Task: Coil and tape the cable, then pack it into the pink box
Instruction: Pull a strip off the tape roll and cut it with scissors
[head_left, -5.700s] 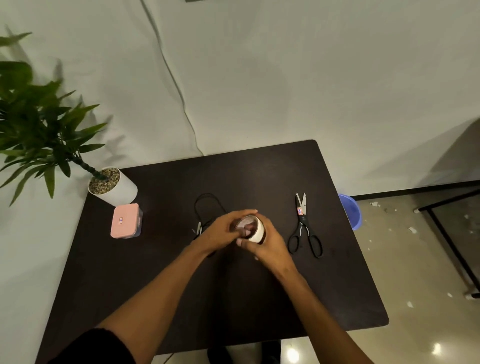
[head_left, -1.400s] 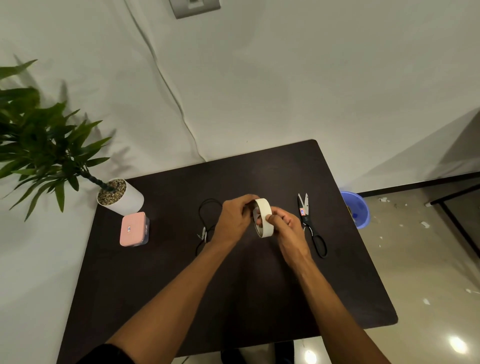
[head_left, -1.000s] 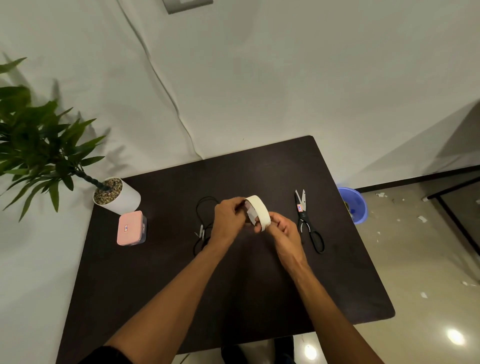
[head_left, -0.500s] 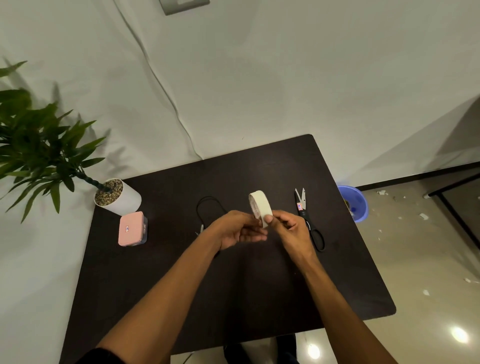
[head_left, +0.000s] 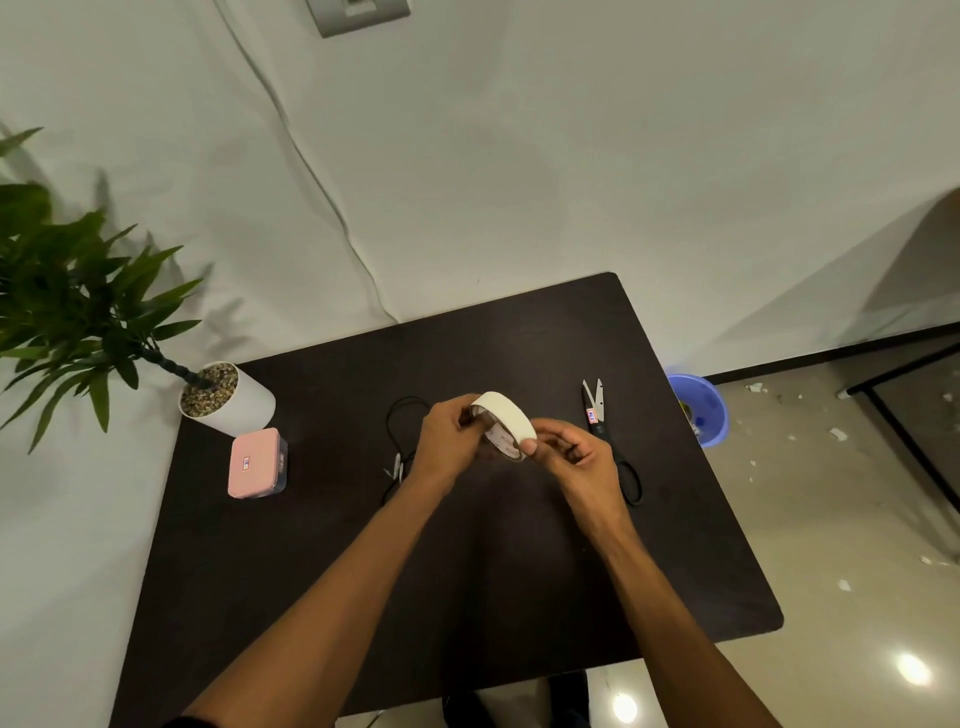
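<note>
Both hands, left hand (head_left: 451, 441) and right hand (head_left: 574, 457), grip the tape roll (head_left: 505, 431) at frame centre, fingers curled round it. The tape's end could tear or restick if picked carelessly.

Dark table (head_left: 322, 545) bears pink box (head_left: 255, 462), potted plant (head_left: 228, 400), cable (head_left: 397, 447), scissors (head_left: 605, 431).

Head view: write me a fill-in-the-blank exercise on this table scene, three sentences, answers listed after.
1. Both hands, the left hand and the right hand, hold a white roll of ____ above the table.
2. The scissors lie on the table to the ____ of the hands.
3. The closed box beside the plant pot is ____ in colour.

Missing words: tape; right; pink
</note>
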